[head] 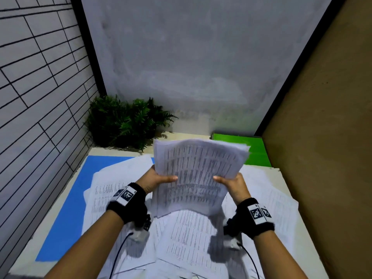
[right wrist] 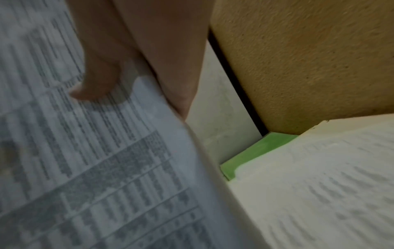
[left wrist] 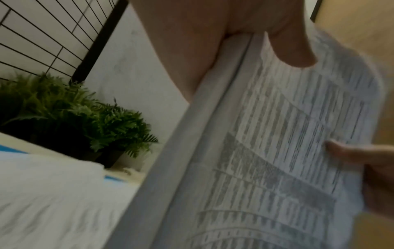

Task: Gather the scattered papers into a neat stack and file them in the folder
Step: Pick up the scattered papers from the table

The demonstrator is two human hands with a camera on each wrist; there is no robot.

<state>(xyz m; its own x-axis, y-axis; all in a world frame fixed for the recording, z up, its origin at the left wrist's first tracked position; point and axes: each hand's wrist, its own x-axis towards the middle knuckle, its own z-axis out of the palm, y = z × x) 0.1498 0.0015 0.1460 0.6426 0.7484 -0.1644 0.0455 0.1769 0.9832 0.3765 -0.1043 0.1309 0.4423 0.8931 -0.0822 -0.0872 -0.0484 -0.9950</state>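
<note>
A thick bundle of printed papers (head: 193,174) stands nearly upright above the table, blurred. My left hand (head: 159,179) grips its left edge, thumb on the front sheet. My right hand (head: 231,183) grips the right edge the same way. In the left wrist view the bundle's edge (left wrist: 204,134) shows many sheets under my thumb (left wrist: 292,48). In the right wrist view my thumb (right wrist: 95,84) presses the printed face (right wrist: 106,160). More loose sheets (head: 181,238) lie spread on the table beneath. A blue folder (head: 66,208) lies at the left, partly under the sheets.
A green folder (head: 253,150) lies at the far right of the table, by a brown panel (head: 322,137). A potted fern (head: 124,121) stands in the far left corner. A tiled wall (head: 36,97) runs along the left; a grey wall is behind.
</note>
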